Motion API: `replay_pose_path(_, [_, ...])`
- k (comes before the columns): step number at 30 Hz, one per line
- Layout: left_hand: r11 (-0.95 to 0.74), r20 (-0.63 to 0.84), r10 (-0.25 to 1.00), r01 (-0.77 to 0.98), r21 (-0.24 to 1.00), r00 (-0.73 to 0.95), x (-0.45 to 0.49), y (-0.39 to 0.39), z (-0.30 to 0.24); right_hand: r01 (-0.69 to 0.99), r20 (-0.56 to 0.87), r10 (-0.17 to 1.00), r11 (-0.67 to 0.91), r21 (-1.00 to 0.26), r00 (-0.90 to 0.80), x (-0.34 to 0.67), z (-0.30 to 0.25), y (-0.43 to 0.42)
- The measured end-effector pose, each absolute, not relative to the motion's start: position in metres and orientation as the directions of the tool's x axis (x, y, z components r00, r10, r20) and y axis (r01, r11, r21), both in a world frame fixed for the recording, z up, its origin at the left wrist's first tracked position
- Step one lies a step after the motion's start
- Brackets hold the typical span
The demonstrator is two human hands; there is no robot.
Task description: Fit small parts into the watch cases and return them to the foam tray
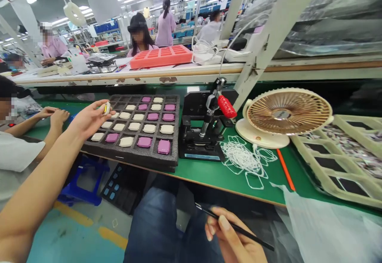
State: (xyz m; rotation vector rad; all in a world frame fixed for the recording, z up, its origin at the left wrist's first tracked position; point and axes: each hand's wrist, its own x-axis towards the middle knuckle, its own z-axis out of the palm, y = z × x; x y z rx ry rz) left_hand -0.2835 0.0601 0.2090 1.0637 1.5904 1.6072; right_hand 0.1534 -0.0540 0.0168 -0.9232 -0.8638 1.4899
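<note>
My left hand (89, 119) reaches out over the far left side of a dark grey foam tray (176, 135). Pinched in its fingertips is a small white rounded case (106, 108) with a yellow patch. Cream cases (149, 128) and purple cases (164, 147) sit singly in the tray's compartments; some of the far ones hold nothing. Low in front, above my lap, my right hand (235, 235) grips a slim black pen-like tool (247, 236), its thin tip pointing left. What kind of tool it is I cannot tell.
Right of the tray stands a black toggle-clamp press (205, 135) with a red handle. Thin white loops (243, 157), a fan (282, 113), an orange stick (285, 170) and a pale divided tray (322, 167) follow. A co-worker's hands (56, 115) are at the left.
</note>
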Motion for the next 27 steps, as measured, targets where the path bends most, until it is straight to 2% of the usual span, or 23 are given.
replay_pose_path(3, [-0.09,0.095,0.929,0.029,0.995,-0.357,-0.213,-0.007,0.182,-0.423,0.102,0.993,0.069,-0.903,-0.055,0.145,0.021,-0.059])
replay_pose_path(7, [0.227,-0.234,0.962,-0.061,0.972,-0.142,-0.117,-0.073,0.13,-0.271,0.458,0.886,0.423,-0.865,-0.079,0.133,0.032,-0.063])
replay_pose_path(10, [0.345,-0.352,0.935,-0.139,0.928,-0.03,-0.076,-0.085,0.102,-0.129,0.597,0.785,0.583,-0.802,-0.165,0.127,0.038,-0.064])
replay_pose_path(12, [0.358,-0.364,0.931,-0.178,0.917,-0.003,-0.065,-0.083,0.091,-0.084,0.624,0.753,0.621,-0.779,-0.21,0.126,0.038,-0.066])
replay_pose_path(15, [0.355,-0.36,0.933,-0.205,0.912,0.016,-0.058,-0.078,0.084,-0.037,0.614,0.764,0.62,-0.783,-0.2,0.128,0.033,-0.068])
replay_pose_path(27, [0.371,-0.375,0.927,-0.202,0.906,0.017,-0.051,-0.076,0.075,0.017,0.609,0.77,0.622,-0.783,-0.19,0.131,0.025,-0.067])
